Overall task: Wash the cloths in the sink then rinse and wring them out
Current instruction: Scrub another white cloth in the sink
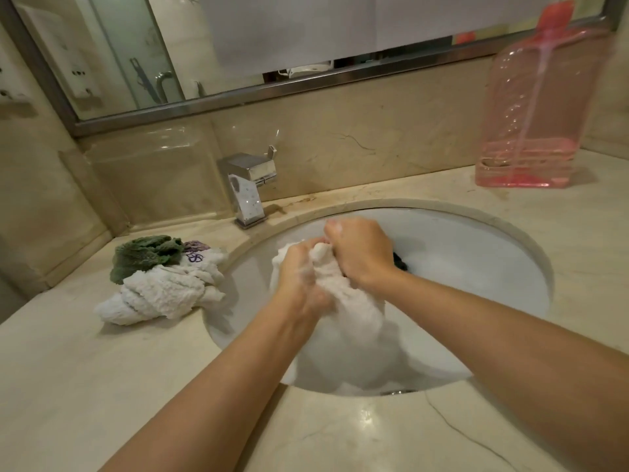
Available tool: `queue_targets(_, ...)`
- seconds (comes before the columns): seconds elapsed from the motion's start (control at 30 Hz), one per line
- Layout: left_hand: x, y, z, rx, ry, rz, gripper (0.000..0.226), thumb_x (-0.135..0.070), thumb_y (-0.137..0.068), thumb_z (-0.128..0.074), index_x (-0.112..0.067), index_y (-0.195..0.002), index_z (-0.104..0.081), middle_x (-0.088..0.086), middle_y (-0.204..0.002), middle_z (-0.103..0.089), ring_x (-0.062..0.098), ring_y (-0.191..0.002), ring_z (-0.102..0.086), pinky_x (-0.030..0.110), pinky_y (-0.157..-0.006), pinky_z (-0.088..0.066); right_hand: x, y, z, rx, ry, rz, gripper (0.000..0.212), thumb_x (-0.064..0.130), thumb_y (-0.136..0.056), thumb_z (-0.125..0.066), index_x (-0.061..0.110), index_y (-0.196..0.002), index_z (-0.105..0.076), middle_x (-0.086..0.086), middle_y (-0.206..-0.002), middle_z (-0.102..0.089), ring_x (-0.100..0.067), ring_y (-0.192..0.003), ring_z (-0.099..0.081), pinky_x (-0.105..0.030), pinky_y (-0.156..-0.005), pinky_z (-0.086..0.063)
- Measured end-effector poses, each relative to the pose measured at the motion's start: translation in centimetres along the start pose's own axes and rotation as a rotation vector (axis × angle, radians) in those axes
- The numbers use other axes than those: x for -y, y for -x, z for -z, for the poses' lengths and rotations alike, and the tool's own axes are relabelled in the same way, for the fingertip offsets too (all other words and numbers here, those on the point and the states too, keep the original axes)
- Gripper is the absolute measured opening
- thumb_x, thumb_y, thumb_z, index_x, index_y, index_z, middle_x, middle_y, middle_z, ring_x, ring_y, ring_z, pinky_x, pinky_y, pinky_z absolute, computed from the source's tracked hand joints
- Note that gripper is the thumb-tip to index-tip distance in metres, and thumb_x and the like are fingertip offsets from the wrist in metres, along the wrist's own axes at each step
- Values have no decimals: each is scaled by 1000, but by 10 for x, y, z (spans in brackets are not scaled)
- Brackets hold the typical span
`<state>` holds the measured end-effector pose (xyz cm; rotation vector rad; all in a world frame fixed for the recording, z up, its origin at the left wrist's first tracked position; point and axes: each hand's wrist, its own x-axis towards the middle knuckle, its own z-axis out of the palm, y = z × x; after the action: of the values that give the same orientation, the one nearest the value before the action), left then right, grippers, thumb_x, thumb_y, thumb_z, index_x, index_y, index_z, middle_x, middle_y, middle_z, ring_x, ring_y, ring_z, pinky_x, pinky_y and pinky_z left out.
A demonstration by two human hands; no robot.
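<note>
The counter (pixel 102 386) is the biggest thing here, pale stone all around. Set into it is the round sink (pixel 476 267), and it holds white soapy water. Something dark (pixel 401 262) pokes out of the suds just behind the right wrist; I cannot tell what it is.

Over the sink, two bare hands work on a white cloth (pixel 343 301). The cloth is bunched up between them, and its long end hangs down into the foamy water. The left hand (pixel 301 270) has its fingers curled round the near side of the bunch, with soap bubbles on the skin. The right hand (pixel 357 253) makes a tight fist round the top of the bunch.

This looks like the washing step, the scrubbing part. To do it well, I think the hands should rub the two gripped parts of the cloth against each other, then move along to a fresh part, so no spot is missed. Dipping the cloth back in the suds now and then would keep it soapy. Keeping it low over the sink should stop water splashing onto the counter.

At the back right stands a tall pink bottle (pixel 537 107) with a pump. It is see-through, and only a little pink liquid sits at the bottom.

On the counter, left of the sink, lies a pile of cloths (pixel 163 284): white ones, with a green cloth (pixel 143 255) on top. Behind them is the shiny tap (pixel 246 189), with no water running.
</note>
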<state>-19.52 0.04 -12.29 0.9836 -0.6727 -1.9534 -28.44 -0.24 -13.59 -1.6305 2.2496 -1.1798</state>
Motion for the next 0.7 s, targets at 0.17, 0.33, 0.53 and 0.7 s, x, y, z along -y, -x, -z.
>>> queue_targets(0.17,-2,8,-2,48,-2,15,39,-29,-95,-50,2,-74,-60,17,-59,-66,29,-49,-65,36,-59,-47,-26,-15,7,-5,-478,-350,51,47,-98,-47,12,-61,-44,-6,-66,-50,-24,-71,-50,-32,-64,-35)
queue_targets(0.33,-10,13,8,-28,84,-19,41,-39,-92,-56,1,-94,-66,21,-84,-71,33,-81,-65,44,-75,-50,-27,-12,9,376,-1125,-636,70,75,-85,-42,7,-81,-61,-9,-76,-62,-22,-71,-60,-31,-65,-49)
queue_targets(0.53,-25,3,23,-138,448,-163,41,-37,-89,-66,-16,-57,-52,-10,-41,-48,3,-30,-46,13,-34,-40,-38,-4,17,1053,-735,-486,84,83,-80,-28,6,-77,-62,-9,-74,-61,-21,-69,-51,-31,-63,-38)
queue_targets(0.7,-27,-5,31,-121,251,-258,34,-52,-94,-49,-21,-84,-54,-9,-53,-66,4,-47,-63,18,-45,-52,-29,-1,6,737,-721,-201,11,25,-94,-61,15,-89,-64,-1,-82,-64,-13,-75,-58,-25,-70,-45)
